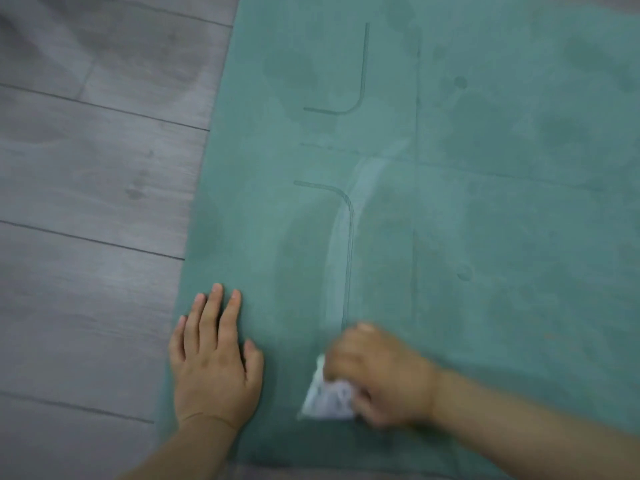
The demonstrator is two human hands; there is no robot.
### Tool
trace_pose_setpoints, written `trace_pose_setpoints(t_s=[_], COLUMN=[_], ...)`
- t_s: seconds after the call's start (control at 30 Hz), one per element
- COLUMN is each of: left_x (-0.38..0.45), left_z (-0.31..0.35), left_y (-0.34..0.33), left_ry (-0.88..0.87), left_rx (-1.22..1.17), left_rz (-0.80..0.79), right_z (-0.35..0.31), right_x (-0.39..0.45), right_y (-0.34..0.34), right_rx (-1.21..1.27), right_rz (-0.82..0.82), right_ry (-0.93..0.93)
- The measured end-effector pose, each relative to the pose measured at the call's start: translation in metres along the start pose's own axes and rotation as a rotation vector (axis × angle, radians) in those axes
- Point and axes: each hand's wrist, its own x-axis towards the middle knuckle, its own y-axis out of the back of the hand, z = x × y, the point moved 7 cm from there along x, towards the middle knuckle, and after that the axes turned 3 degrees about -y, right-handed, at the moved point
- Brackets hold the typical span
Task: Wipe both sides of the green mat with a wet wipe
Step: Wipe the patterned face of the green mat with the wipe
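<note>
The green mat (485, 220) lies flat on the floor and fills the right and middle of the view; dark guide lines are printed on it. A pale curved wet streak runs down its middle towards my right hand. My left hand (214, 362) rests flat on the mat near its left edge, fingers straight. My right hand (381, 375), blurred by motion, grips a crumpled white wet wipe (329, 400) and presses it on the mat near the front edge.
Grey wood-look floor planks (86, 202) lie to the left of the mat and along the bottom edge. Darker damp blotches mark the far part of the mat.
</note>
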Motion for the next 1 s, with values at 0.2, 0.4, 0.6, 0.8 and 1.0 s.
trace_pose_setpoints(t_s=[0.2,0.4,0.6,0.8,1.0], left_x=[0.0,0.0,0.0,-0.001,-0.001], left_z=[-0.001,-0.001,0.0,-0.001,0.0], left_y=[-0.001,-0.002,-0.002,-0.004,-0.004], left_ry=[0.01,0.008,0.015,0.029,0.03], left_rx=[0.005,0.005,0.013,0.011,0.0], left_rz=[-0.014,-0.009,-0.014,-0.035,-0.029], right_z=[0.079,0.25,-0.021,0.103,0.236], right_x=[0.027,0.025,-0.032,0.002,-0.004], right_y=[0.039,0.127,-0.017,0.051,0.11], right_rx=[-0.129,-0.091,-0.043,-0.22,-0.057], right_rz=[0.074,0.582,-0.144,0.265,0.677], right_ry=[0.152,-1.08,0.051,-0.089,-1.216])
